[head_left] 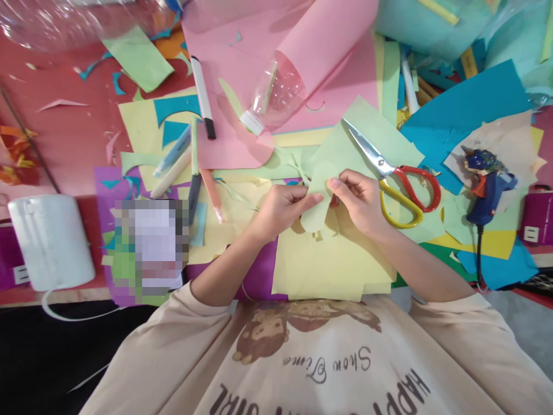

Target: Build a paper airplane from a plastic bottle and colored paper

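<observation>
Between my two hands is a pale green paper cutout [317, 208] with rounded ends. My left hand [287, 208] pinches its left edge between thumb and fingers. On the other side, my right hand [358, 199] grips the right edge, thumb on top. Scissors [389, 170] with one red and one yellow handle lie just right of my right hand, blades pointing up and left. Under the hands are pale yellow paper sheets [332, 268]. A larger light green sheet [360, 124] lies beyond, partly beneath the scissors.
A clear plastic bottle [280, 92] wrapped in pink paper lies at the back. To the right sits a blue glue gun [486, 190] with a cord. Several markers, one black and white [203, 98], lie left among paper scraps. A white pouch [52, 242] is far left.
</observation>
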Action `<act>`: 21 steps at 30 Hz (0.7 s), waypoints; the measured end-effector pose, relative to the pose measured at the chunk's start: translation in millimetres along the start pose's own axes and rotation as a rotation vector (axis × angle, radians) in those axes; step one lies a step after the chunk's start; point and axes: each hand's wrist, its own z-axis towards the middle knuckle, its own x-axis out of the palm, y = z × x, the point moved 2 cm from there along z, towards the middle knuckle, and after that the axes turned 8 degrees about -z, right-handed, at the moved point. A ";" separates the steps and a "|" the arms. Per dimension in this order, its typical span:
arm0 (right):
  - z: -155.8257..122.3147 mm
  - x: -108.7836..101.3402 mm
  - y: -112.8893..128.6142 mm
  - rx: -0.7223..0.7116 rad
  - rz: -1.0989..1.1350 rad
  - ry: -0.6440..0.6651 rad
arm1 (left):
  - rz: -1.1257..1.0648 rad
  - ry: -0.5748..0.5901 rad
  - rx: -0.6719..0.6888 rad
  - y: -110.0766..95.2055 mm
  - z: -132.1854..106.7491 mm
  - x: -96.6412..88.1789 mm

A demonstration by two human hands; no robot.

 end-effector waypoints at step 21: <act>2.6 1.2 -0.3 0.064 -0.010 0.170 | -0.043 -0.121 0.013 -4.3 -0.8 0.3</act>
